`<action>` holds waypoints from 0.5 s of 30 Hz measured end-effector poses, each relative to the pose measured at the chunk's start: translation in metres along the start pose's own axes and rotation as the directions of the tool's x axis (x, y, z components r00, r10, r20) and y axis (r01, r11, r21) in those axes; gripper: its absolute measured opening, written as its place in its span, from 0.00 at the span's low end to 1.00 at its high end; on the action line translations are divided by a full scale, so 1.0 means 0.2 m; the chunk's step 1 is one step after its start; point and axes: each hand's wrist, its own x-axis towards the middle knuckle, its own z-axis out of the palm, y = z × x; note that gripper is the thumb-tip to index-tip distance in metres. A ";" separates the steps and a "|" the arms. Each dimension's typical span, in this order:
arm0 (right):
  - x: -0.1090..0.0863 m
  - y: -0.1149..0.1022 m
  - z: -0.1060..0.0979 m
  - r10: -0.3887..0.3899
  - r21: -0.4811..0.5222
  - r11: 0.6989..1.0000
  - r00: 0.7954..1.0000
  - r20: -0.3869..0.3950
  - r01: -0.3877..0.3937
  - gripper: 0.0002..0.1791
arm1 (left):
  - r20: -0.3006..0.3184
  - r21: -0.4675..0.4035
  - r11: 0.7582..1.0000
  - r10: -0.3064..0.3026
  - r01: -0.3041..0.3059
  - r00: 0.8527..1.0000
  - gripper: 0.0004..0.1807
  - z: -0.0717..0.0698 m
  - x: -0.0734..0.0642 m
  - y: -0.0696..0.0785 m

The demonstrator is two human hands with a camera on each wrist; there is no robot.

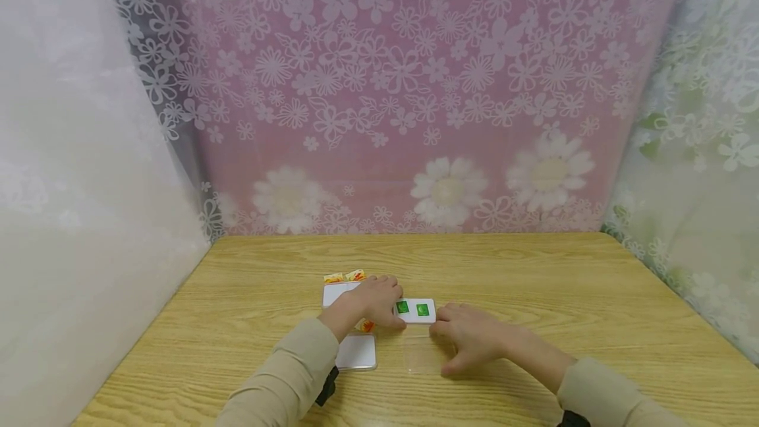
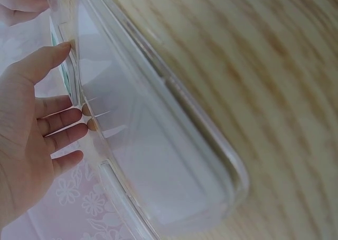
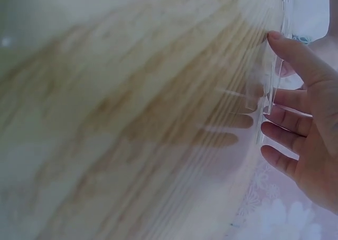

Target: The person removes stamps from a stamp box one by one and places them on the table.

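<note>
A white card with two green squares lies between the hands in the head view. My left hand grips its left end, thumb on the near side and fingers on the far side. Close to the card's right end is my right hand, its thumb and fingers about the edge of a clear plastic case. The right wrist view shows that thumb and the fingers at the clear plastic. How much of the case lies under the card cannot be told.
A white-topped clear case lies left of the hands, near the left forearm. Another white piece is partly covered by the left hand, with orange-and-yellow pieces behind it. All rest on a wooden table; a pink floral curtain hangs beyond.
</note>
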 end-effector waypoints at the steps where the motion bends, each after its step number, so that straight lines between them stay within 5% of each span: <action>1: 0.00 0.00 0.00 0.003 0.003 1.000 1.000 0.006 -0.003 0.23 | 0.000 0.001 1.000 0.000 0.000 1.000 0.32 0.00 0.00 0.00; 15: 0.01 0.01 0.01 0.027 0.035 0.999 0.999 0.029 -0.028 0.30 | 0.002 -0.005 1.000 0.003 -0.003 1.000 0.32 0.00 0.00 0.00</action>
